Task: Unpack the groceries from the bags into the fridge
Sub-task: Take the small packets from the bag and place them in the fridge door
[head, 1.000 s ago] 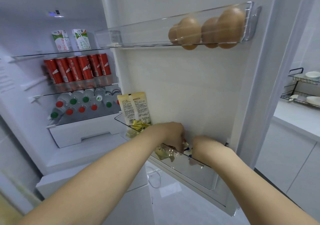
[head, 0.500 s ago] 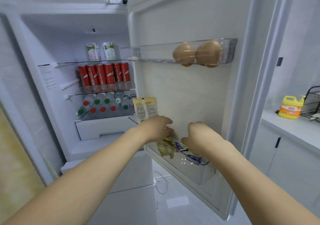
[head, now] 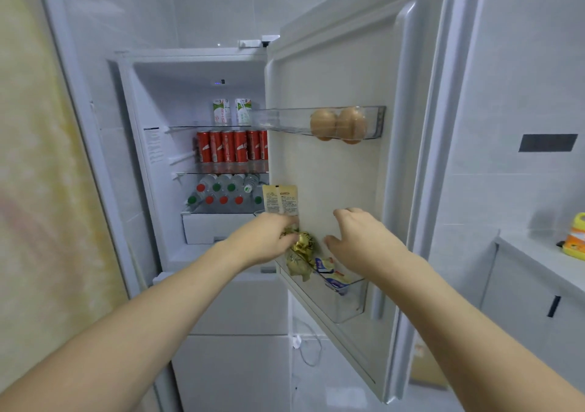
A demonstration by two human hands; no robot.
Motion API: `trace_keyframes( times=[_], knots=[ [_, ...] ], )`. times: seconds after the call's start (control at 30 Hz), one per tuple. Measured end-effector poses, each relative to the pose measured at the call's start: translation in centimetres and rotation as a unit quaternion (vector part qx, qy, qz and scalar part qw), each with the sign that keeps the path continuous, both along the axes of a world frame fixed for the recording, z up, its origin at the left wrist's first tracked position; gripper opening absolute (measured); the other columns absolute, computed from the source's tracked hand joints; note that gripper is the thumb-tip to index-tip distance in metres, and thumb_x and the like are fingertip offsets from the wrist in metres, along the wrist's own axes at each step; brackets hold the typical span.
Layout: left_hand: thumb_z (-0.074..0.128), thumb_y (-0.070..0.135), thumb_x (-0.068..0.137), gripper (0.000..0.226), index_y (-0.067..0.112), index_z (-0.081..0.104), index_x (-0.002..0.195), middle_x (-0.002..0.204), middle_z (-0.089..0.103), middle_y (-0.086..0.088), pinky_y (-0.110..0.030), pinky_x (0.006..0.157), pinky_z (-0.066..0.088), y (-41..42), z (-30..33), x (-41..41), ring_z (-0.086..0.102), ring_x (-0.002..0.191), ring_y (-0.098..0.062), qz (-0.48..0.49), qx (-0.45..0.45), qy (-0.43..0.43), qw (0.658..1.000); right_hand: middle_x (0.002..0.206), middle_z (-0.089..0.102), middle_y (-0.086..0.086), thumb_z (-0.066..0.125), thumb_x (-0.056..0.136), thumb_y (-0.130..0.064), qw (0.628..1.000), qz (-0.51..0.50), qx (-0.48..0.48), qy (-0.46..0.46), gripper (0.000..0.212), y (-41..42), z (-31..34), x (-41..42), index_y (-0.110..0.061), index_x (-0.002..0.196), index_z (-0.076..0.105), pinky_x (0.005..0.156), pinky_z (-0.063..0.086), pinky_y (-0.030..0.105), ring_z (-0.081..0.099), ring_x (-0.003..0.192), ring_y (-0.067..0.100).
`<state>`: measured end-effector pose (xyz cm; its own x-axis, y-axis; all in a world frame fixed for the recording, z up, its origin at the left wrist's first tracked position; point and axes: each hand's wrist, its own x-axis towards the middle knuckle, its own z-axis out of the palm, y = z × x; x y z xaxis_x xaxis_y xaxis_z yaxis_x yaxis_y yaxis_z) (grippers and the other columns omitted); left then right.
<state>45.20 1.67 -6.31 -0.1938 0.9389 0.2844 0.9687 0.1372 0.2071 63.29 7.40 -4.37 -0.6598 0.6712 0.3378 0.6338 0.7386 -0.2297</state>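
Observation:
The fridge stands open, its door (head: 342, 72) swung to the right. My left hand (head: 269, 237) reaches into the lower door bin (head: 351, 304) and grips a crinkled gold packet (head: 302, 245). My right hand (head: 357, 237) hovers just right of it, fingers relaxed, holding nothing. More gold packets (head: 297, 267) and a blue-and-white packet (head: 330, 274) lie in the bin. Two tall yellow sachets (head: 280, 199) stand at the bin's left end.
Eggs (head: 337, 123) sit in the upper door bin (head: 285, 120). Inside are two cartons (head: 232, 112), red cans (head: 231, 147) and lying bottles (head: 221, 190) over a white drawer (head: 205, 228). A counter (head: 544, 259) with a yellow bottle (head: 576, 237) is at right.
My head has pulled back and up, so more of the fridge shows. My right hand has lifted out of the lower bin and opened; my left hand stays on the gold packet.

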Motion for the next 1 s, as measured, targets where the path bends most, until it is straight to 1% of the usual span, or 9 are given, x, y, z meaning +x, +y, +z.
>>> trace_keyframes(
  times=[0.13,0.33,0.47,0.53,0.63,0.73,0.83,0.93,1.0],
  knots=[
    [0.055,0.037,0.096,0.051,0.015,0.05,0.141,0.144,0.051,-0.004,-0.034,0.111,0.037,-1.6,0.4,2.1,0.045,0.135,-0.021,0.047,0.022,-0.022,0.998,0.13,0.051,0.009,0.046,0.098,-0.029,0.999,0.039,0.007,0.026,0.039,-0.5,0.3,2.5,-0.007,0.13,0.048,0.094,0.044,0.034,0.051,0.116,0.026],
    [0.054,0.036,0.097,0.05,0.013,0.049,0.142,0.143,0.053,-0.004,-0.03,0.107,0.036,-2.2,2.6,6.8,0.047,0.132,-0.018,0.094,0.063,0.0,0.994,0.136,0.051,0.003,0.044,0.1,-0.031,0.987,0.112,0.059,0.102,0.043,0.8,1.7,7.6,-0.013,0.139,0.045,0.099,0.039,0.03,0.049,0.124,0.02],
    [0.053,0.04,0.097,0.052,0.016,0.048,0.143,0.145,0.05,-0.001,-0.028,0.11,0.033,-1.4,2.8,9.9,0.044,0.135,-0.015,0.105,0.09,-0.035,0.99,0.115,0.064,0.008,0.052,0.097,-0.014,0.953,0.153,0.133,0.223,0.027,3.4,1.5,9.9,-0.006,0.12,0.063,0.085,0.045,0.03,0.061,0.104,0.027],
    [0.054,0.039,0.097,0.051,0.016,0.049,0.142,0.144,0.051,0.0,-0.029,0.111,0.033,-0.8,2.9,11.2,0.044,0.135,-0.015,0.106,0.093,-0.037,0.989,0.108,0.064,0.011,0.055,0.093,-0.005,0.935,0.152,0.146,0.285,0.023,4.9,1.3,10.5,-0.001,0.113,0.065,0.083,0.044,0.028,0.062,0.097,0.03],
    [0.056,0.039,0.095,0.048,0.015,0.055,0.137,0.139,0.056,0.0,-0.028,0.109,0.037,0.3,3.6,12.8,0.05,0.13,-0.014,0.113,0.128,-0.05,0.984,0.114,0.058,0.012,0.056,0.091,0.0,0.91,0.124,0.13,0.373,0.028,6.4,1.1,11.1,0.0,0.118,0.06,0.088,0.04,0.023,0.059,0.101,0.029],
    [0.061,0.038,0.092,0.044,0.012,0.063,0.128,0.128,0.065,-0.002,-0.023,0.097,0.043,1.7,4.1,14.0,0.06,0.115,-0.012,0.117,0.178,-0.071,0.974,0.122,0.051,0.014,0.056,0.092,-0.005,0.898,0.093,0.089,0.42,0.036,7.4,1.0,11.0,0.0,0.128,0.052,0.097,0.039,0.028,0.053,0.109,0.028],
    [0.063,0.043,0.09,0.047,0.013,0.065,0.125,0.122,0.068,-0.001,-0.025,0.095,0.047,3.0,4.3,15.0,0.062,0.109,-0.011,0.122,0.193,-0.09,0.969,0.129,0.046,0.015,0.055,0.092,-0.007,0.89,0.076,0.089,0.441,0.042,8.1,1.2,10.5,0.001,0.133,0.048,0.104,0.036,0.035,0.046,0.118,0.03],
    [0.064,0.044,0.089,0.044,0.012,0.068,0.12,0.116,0.07,-0.001,-0.022,0.088,0.046,4.3,4.3,15.5,0.063,0.104,-0.01,0.13,0.206,-0.101,0.965,0.134,0.045,0.014,0.053,0.095,-0.011,0.887,0.068,0.037,0.455,0.046,8.8,1.4,10.3,-0.002,0.139,0.042,0.105,0.031,0.029,0.043,0.124,0.027],
    [0.063,0.042,0.09,0.036,0.013,0.073,0.108,0.104,0.073,-0.001,-0.026,0.084,0.05,5.0,4.2,15.8,0.065,0.095,-0.012,0.136,0.216,-0.106,0.961,0.134,0.047,0.013,0.051,0.096,-0.012,0.891,0.064,-0.002,0.45,0.048,9.4,1.4,10.1,-0.003,0.142,0.039,0.104,0.032,0.029,0.043,0.124,0.025]
  ],
)
